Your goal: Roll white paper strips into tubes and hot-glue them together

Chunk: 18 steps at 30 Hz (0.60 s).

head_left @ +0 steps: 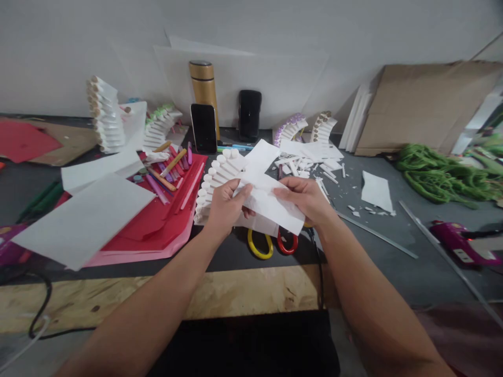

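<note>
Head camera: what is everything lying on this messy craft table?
paper sheet: one, white, held in both hands
fan of tubes: one, white, behind the sheet
scissors: one pair, yellow and red handles, under the hands
red paper: stack, left of centre
pens: many, mixed colours, on the red paper
phones: two, black, upright at back
flask: one, gold, back
yarn: heap, green, right
cardboard: brown, against the wall
left hand: gripping the sheet
right hand: gripping the sheet

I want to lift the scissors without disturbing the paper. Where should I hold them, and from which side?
Probably take the scissors by the yellow handle loop or the red loop, coming from the near table edge: both loops lie exposed, while the blades are hidden under the white paper held by both hands.
</note>
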{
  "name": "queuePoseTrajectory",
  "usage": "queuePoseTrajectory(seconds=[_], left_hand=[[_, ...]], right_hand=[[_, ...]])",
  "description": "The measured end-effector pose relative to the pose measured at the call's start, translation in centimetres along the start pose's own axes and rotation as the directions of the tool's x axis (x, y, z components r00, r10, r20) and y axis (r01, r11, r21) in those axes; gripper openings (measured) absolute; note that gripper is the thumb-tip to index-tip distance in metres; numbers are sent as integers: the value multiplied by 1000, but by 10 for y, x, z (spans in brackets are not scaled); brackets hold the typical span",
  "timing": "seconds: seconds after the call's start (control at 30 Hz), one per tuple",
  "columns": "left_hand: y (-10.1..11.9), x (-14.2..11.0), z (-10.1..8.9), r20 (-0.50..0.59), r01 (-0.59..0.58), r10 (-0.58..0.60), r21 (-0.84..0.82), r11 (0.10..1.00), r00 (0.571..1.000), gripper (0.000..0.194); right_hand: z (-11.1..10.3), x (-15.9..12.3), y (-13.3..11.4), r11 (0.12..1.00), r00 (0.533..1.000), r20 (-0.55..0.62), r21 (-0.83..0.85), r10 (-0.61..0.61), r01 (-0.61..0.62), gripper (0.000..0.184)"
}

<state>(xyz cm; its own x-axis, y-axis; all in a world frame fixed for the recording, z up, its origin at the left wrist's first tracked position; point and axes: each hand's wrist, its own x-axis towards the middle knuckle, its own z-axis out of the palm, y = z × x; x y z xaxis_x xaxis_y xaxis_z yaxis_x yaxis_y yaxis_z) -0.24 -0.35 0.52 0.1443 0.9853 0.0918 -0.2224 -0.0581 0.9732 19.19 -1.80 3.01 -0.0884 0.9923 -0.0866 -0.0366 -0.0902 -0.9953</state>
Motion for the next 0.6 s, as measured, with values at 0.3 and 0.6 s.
queuePoseTrajectory(seconds=[0.3, 0.6], left_hand=[[-2, -1, 1, -10, -9, 9, -67, 998, 1000, 26], [-5, -1, -1, 31, 25, -21, -112, 993, 999, 25]], right_hand=[[-17, 16, 4, 950, 934, -274, 147, -229, 276, 11], [6, 5, 8, 954, 958, 26, -83, -286, 287, 42]])
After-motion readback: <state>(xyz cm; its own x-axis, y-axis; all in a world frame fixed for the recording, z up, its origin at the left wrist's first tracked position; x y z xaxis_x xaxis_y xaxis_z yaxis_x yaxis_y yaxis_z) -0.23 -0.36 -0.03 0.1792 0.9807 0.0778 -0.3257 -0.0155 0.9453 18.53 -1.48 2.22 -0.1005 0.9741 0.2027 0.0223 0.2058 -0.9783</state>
